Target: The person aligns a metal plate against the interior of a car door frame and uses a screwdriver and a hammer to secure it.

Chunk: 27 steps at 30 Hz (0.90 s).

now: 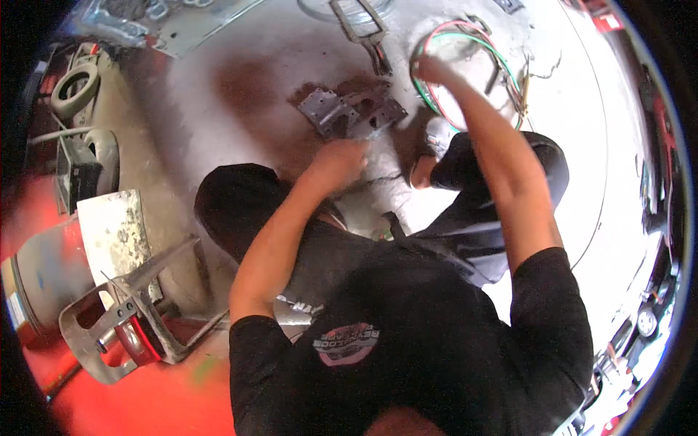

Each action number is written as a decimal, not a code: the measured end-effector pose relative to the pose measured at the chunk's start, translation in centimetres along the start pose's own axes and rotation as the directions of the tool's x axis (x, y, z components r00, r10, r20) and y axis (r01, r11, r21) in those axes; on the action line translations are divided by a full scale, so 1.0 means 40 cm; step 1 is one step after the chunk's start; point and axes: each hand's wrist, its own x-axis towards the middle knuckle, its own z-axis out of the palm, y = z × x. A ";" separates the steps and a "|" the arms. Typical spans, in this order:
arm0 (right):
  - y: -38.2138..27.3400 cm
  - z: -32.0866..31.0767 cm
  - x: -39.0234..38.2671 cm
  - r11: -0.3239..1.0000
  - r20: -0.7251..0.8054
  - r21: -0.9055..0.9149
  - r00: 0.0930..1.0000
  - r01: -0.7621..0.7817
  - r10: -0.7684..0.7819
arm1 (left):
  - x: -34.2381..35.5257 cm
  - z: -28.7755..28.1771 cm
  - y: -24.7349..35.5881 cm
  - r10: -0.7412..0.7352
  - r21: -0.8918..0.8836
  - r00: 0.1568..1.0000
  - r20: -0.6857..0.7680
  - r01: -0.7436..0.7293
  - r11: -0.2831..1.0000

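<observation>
My left hand (340,164) is curled closed just on the near side of a dark, bent metal bracket (331,112) on the floor. What its fingers hold, if anything, is hidden. Beside that bracket lies another dark metal piece (384,116) with holes and folded edges. Farther off, my right hand (435,71) reaches over the left side of a coil of red and green hose (502,58). Motion blurs its fingers, so I cannot tell whether they grip the hose. A brass-coloured fitting or torch (524,98) is at the coil's right side.
Beyond the brackets lies a rectangular metal frame (358,27) with a handle-like end. To my left are a tyre (75,91), a dark box (78,174), a stained white panel (116,232) and a metal frame (120,323). My shoe (438,138) stands near the hose.
</observation>
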 end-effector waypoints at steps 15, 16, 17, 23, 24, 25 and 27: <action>-0.161 0.330 0.034 0.754 0.036 0.655 0.999 -0.045 0.029 | -0.046 0.209 -0.069 -0.192 0.022 0.954 0.230 0.192 0.981; -0.184 0.277 0.040 0.795 -0.040 0.599 0.995 0.098 -0.093 | -0.039 0.206 -0.077 -0.222 0.013 0.955 0.196 0.224 0.975; -0.222 0.222 0.048 0.779 -0.129 0.597 0.982 0.190 -0.141 | -0.032 0.198 -0.089 -0.231 -0.013 0.960 0.157 0.236 0.972; -0.344 -0.200 0.049 0.755 -0.242 0.510 0.911 0.412 -0.334 | -0.024 0.044 -0.162 -0.273 0.148 0.893 -0.357 0.342 0.928; -0.344 -0.276 0.039 0.759 -0.248 0.488 0.902 0.431 -0.352 | -0.018 0.002 -0.156 -0.279 0.121 0.812 -0.513 0.390 0.913; -0.336 -0.354 0.029 0.768 -0.230 0.399 0.866 0.501 -0.445 | -0.021 -0.054 -0.149 -0.274 -0.006 0.764 -0.584 0.334 0.943; -0.322 -0.493 -0.003 0.661 -0.196 0.566 0.859 0.493 -0.473 | -0.005 -0.170 -0.109 -0.235 -0.078 0.675 -0.699 0.255 0.964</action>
